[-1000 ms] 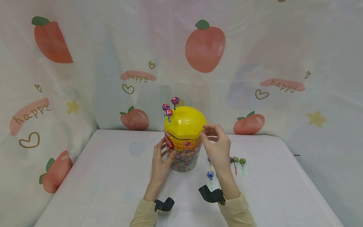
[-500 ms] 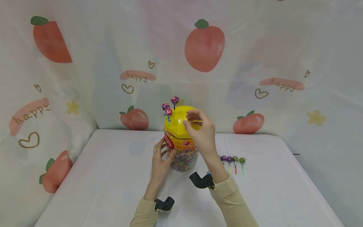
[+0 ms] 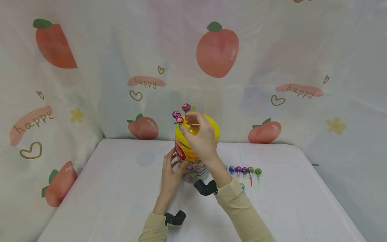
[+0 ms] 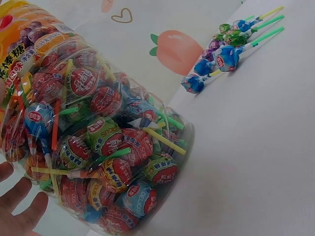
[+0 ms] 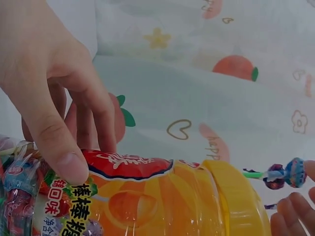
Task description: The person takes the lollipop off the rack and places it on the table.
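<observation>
An upright clear jar of wrapped lollipops (image 3: 195, 170) has a yellow domed lid (image 3: 213, 127) with small holes. My left hand (image 3: 171, 174) holds the jar's left side, its thumb in front and fingers curving behind the label (image 5: 133, 199). Several lollipops stand by their sticks at the lid's left, including a red-and-purple one (image 3: 185, 107) and a front one (image 3: 179, 120). My right hand (image 3: 202, 137) is over the lid with thumb and fingers apart, close to these lollipops. In the right wrist view its thumb is right beside a blue-wrapped lollipop (image 5: 295, 172).
Loose lollipops in blue, purple and green wrappers lie right of the jar, such as a green one (image 3: 258, 171) at the row's end and a blue one (image 4: 227, 59). A white cloth covers the table (image 3: 121, 188); a fruit-printed curtain (image 3: 242, 84) hangs behind.
My right hand has moved left from the lid's right edge, across the dome, to the lollipops at its left. The left hand stays on the jar.
</observation>
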A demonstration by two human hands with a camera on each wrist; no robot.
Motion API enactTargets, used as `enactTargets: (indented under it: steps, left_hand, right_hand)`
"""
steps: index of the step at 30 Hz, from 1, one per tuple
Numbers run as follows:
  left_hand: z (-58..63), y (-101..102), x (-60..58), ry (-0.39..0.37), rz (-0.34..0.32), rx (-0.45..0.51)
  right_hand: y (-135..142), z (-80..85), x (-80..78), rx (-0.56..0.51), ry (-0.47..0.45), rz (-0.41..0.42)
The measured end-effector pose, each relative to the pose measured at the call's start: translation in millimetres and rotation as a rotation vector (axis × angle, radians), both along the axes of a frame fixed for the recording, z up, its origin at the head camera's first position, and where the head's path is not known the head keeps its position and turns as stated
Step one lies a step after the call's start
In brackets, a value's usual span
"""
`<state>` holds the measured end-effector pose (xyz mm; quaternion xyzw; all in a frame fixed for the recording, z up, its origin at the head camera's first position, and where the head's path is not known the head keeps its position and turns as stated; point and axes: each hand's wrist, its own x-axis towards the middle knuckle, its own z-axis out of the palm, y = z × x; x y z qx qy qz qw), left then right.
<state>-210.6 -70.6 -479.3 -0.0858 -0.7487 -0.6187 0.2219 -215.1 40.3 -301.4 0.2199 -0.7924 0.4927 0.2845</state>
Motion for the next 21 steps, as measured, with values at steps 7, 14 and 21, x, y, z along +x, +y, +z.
enactTargets:
  steps: [7, 14, 21]
  left_hand:
    - [-2.5, -0.9, -1.3, 0.006, 0.005, -0.015]
    - [-3.8, -1.7, -2.1, 0.003, 0.010, -0.034]
    - [2.9, -0.6, 1.2, -0.001, 0.007, -0.017]
  right_hand:
    - [-8.5, -0.7, -3.2, 0.026, 0.014, -0.001]
    - [-13.3, -2.4, -5.4, 0.032, 0.005, -0.032]
    - [-15.3, -2.8, -7.2, 0.026, 0.004, -0.047]
